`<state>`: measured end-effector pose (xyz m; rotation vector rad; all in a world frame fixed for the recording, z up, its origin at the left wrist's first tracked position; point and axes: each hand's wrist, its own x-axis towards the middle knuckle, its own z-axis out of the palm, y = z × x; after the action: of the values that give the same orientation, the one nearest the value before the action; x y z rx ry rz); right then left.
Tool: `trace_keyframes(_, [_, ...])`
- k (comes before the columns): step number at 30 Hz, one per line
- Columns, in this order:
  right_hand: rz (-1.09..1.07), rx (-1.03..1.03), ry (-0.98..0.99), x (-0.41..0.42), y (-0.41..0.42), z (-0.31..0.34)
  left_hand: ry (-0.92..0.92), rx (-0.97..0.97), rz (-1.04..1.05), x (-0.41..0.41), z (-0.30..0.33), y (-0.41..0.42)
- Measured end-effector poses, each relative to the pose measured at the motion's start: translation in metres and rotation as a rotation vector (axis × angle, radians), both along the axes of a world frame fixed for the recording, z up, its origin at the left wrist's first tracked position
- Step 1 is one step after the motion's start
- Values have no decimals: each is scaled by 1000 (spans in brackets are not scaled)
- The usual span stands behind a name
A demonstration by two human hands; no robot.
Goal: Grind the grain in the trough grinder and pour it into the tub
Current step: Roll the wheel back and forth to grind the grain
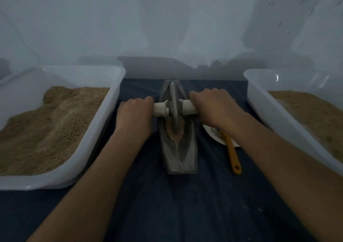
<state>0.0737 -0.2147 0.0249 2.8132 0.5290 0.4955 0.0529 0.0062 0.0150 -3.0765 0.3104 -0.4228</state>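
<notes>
A grey boat-shaped trough grinder [179, 154] lies lengthwise on the dark cloth in the middle. Its grey wheel [174, 108] stands upright in the groove on a small heap of brown grain [175, 133]. A pale axle handle runs through the wheel. My left hand [134, 115] grips the left end of the handle [160, 110]. My right hand [213, 106] grips the right end. A white tub [113, 100] with a large heap of grain stands at the left. Another white tub [259, 100] holding grain stands at the right.
A small white plate [211, 133] lies just right of the grinder, partly under my right forearm, with an orange-handled tool [233, 154] resting on it. A pale wall rises close behind. Dark cloth [167, 204] covers the surface toward me.
</notes>
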Motion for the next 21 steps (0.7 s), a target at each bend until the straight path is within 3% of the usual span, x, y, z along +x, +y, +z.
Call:
trace_keyframes(5, [131,-56,-203,-35,-8,-9,37,2,42,-28,-2,5])
trace_keyframes(10, [64,-63,-140,-13,-7,-10,86,2,87,4,-3,-3])
trace_keyframes(14, [-46,60,-38,40,-5,-11,-69,21,115,46,-3,-16])
trace_keyframes(21, [-63,67,-174,34,-2,-16,-212,-18,88,37,-11,-16])
